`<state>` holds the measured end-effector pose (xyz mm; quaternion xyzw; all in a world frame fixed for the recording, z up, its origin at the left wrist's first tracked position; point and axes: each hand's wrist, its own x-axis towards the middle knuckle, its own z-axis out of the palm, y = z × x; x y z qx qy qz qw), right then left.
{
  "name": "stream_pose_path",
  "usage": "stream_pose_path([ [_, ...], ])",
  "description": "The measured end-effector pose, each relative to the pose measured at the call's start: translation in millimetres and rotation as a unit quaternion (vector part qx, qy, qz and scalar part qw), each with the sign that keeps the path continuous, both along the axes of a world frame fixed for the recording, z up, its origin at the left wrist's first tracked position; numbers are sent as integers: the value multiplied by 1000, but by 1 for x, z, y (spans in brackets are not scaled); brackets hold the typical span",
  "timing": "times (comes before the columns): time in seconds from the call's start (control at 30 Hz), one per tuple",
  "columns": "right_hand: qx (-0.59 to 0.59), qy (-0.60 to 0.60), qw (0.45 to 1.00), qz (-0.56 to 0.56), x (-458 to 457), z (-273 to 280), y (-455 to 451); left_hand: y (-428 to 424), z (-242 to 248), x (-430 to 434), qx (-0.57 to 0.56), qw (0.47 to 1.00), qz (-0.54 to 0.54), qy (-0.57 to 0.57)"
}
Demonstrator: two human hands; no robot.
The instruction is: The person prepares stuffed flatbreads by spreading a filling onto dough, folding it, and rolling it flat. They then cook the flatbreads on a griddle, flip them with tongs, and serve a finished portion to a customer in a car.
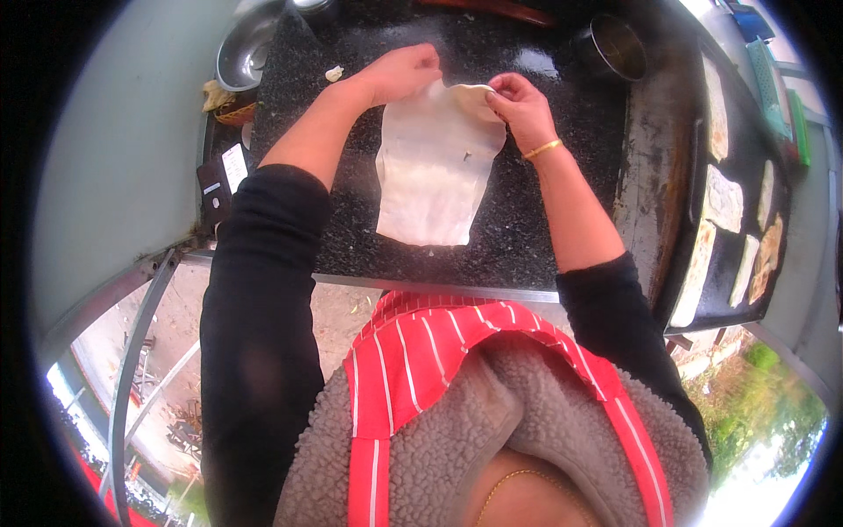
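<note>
A thin pale sheet of dough (435,171) lies stretched on the black speckled stone worktop (527,230), its near end close to the front edge. At the far right corner, my right hand (527,112) pinches the dough's edge between thumb and fingers and lifts it a little, so that the edge curls. My left hand (408,72) is at the far left corner with its fingers bent around the dough's edge; the fingertips are partly hidden. A small dark fleck (467,156) shows on the dough's right half.
On the right, a dark griddle (714,283) carries several flatbreads (723,197). A round metal pot (618,47) stands at the back right. A steel bowl (247,49) is at the back left, near a dough scrap (334,73). A dark wallet-like case (214,191) lies at left.
</note>
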<state>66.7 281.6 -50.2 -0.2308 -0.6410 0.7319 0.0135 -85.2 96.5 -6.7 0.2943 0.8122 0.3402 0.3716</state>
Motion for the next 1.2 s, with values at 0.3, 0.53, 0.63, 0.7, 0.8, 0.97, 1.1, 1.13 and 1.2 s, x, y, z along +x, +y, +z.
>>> stream_pose_path([
  [0.3,-25,66,997,22,123,57,-43,-79,64,80,117,987,-65,-86],
  [0.53,254,168,934,188,199,52,-95,-145,61,168,123,965,-198,121],
  [0.63,284,245,911,171,205,32,-111,-159,39,190,109,953,-208,191],
  [0.7,323,229,897,198,207,20,-118,-167,26,203,101,935,-201,275],
  [0.8,436,218,825,285,220,12,-121,-183,17,223,70,896,-215,383],
  [0.97,479,230,801,275,230,23,-114,-202,29,227,81,887,-249,381],
  [1.1,429,89,898,43,169,25,-103,-148,27,175,45,942,-89,322],
  [1.13,442,49,895,15,147,23,-98,-127,23,160,86,923,-68,369],
  [1.2,429,-82,898,61,115,20,-85,-91,16,135,-35,943,-64,325],
])
